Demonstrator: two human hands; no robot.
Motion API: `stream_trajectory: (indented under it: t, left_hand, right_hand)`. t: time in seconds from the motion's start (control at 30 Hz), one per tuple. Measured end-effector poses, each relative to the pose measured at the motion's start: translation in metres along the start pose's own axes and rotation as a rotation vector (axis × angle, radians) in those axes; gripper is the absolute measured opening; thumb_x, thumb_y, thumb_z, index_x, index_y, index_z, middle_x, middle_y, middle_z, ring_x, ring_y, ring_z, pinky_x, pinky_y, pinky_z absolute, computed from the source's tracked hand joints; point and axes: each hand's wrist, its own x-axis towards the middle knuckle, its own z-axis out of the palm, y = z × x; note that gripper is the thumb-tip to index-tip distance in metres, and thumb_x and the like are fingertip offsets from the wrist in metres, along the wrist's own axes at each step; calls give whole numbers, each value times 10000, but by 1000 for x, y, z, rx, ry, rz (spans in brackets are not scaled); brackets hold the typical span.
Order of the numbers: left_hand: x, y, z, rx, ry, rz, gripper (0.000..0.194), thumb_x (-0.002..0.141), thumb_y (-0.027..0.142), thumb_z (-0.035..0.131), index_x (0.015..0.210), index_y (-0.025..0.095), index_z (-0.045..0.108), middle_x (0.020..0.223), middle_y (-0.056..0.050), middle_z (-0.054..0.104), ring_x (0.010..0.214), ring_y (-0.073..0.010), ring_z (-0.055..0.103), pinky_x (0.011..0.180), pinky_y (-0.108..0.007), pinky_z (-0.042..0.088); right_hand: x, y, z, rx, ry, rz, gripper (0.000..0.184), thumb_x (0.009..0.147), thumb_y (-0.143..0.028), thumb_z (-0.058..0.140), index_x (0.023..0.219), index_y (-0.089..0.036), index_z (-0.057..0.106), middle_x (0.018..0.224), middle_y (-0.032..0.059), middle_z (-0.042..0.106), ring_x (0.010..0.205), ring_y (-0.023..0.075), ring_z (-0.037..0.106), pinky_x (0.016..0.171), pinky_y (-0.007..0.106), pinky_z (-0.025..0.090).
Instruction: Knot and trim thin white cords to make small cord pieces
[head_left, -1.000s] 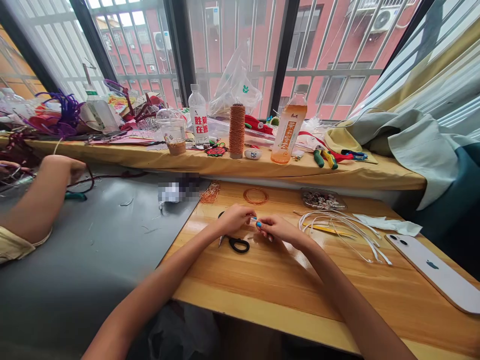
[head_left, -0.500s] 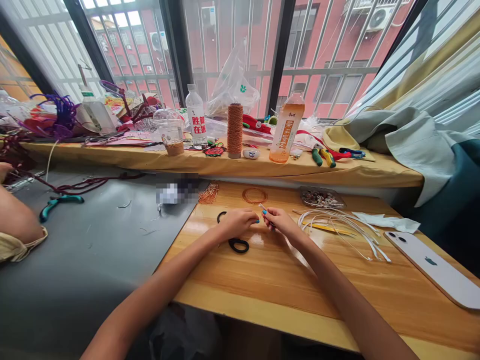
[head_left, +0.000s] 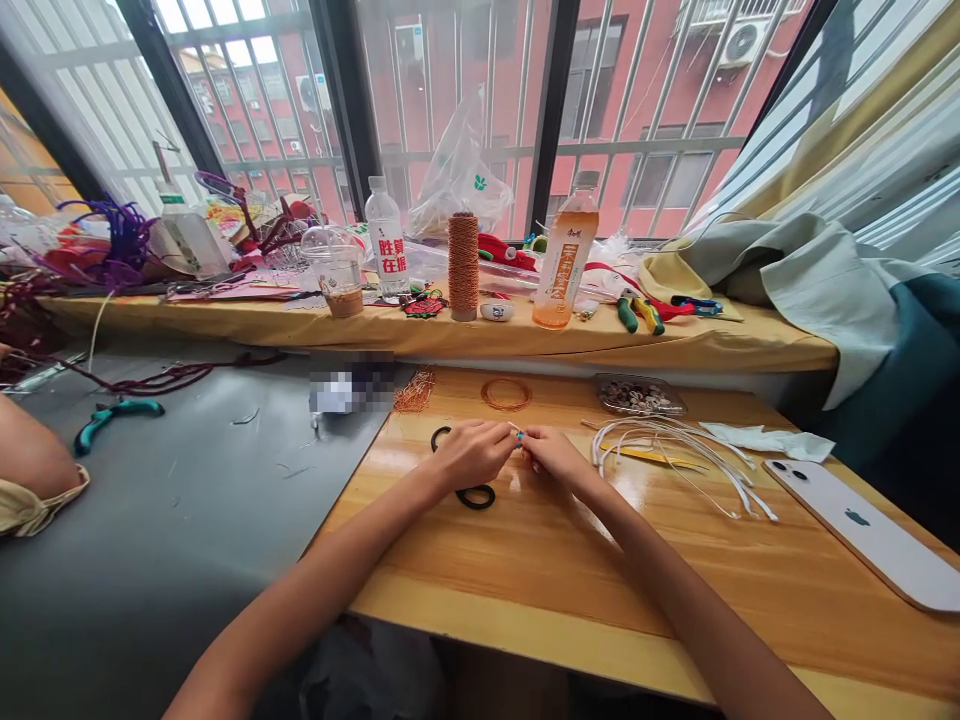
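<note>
My left hand and my right hand meet over the wooden table, both closed in a pinch with the fingertips touching or nearly so. A small pale-tipped piece pokes up between them, mostly covered by the fingers; its kind is not clear. Blue nails show at the pinch. Under my left hand lie black-handled scissors, their blades hidden. Just beyond the hands is a ring of copper wire. Short copper wire pieces sit in a pile farther left.
White cords and a yellow strip lie right of my hands, near a clear tray of small beadlike pieces and a phone. Teal pliers rest on the grey mat, beside a co-worker's arm. Bottles and a wire spool line the ledge.
My left hand has moved right and now meets my right hand, closing the small gap between them. The white-tipped piece in my right fingers is more covered. The view has shifted slightly.
</note>
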Motion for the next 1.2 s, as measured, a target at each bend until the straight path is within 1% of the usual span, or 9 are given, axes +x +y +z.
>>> stream_trajectory:
  t: [0.13,0.27,0.37,0.47,0.57,0.7,0.93,1.1,1.2]
  left_hand:
    - [4,-5,9,-284,-21,-254,255,832,230,369,791,170,613,745,-26,619,642,-109,551,548,-191,349]
    - [5,-17,14,-565,-36,-359,227,810,166,399,814,155,626,736,-10,638,658,-93,546,591,-168,370]
    - [4,-24,13,-495,-51,-329,211,807,181,415,819,172,626,761,-7,632,679,-99,541,595,-177,366]
    - [1,-24,8,-294,-52,-186,200,815,217,423,831,200,622,800,-16,609,733,-116,520,614,-198,357]
    - [1,-22,4,-114,-16,-110,217,820,234,422,772,208,632,790,-35,576,774,-141,482,662,-237,348]
    - [2,-17,5,-92,3,-172,218,816,266,436,777,217,645,722,-38,584,763,-157,461,682,-269,349]
    - [3,-8,18,-430,24,-477,194,785,205,466,845,191,650,784,-30,656,762,-153,532,678,-255,400]
    - [8,-6,14,-813,65,-656,198,763,197,465,817,170,653,802,-20,669,738,-135,590,686,-219,430]
    - [9,-6,12,-978,79,-719,196,752,201,474,830,153,648,808,-32,667,757,-140,596,700,-221,445]
  right_hand:
    - [2,-1,-2,113,9,-20,150,724,-266,345,596,-189,364,490,-61,387,388,58,354,409,186,289]
    - [-4,-7,-5,137,-117,-139,181,737,-325,375,624,-184,384,523,-50,410,422,68,377,429,194,316]
    - [-9,-9,-7,-93,-181,-268,208,763,-304,377,600,-179,407,531,-30,444,474,89,406,475,208,323]
    - [-13,-8,-5,-414,-145,-372,192,772,-185,360,627,-161,484,633,22,558,581,117,464,560,222,326]
    - [-16,-7,-2,-627,-100,-359,202,761,-117,354,702,-150,544,751,67,620,643,136,503,591,225,315]
    - [-19,-9,2,-750,-19,-297,239,806,-163,338,762,-149,572,800,95,635,662,153,531,567,229,293]
    - [-15,-4,6,-654,33,-359,261,824,-193,346,749,-156,593,728,77,636,608,143,526,569,227,313]
    - [-10,1,9,-586,58,-370,252,794,-165,372,721,-145,613,680,76,635,574,147,527,547,226,321]
    - [-11,0,11,-473,107,-354,249,771,-148,379,731,-140,625,673,62,640,582,142,537,554,218,339]
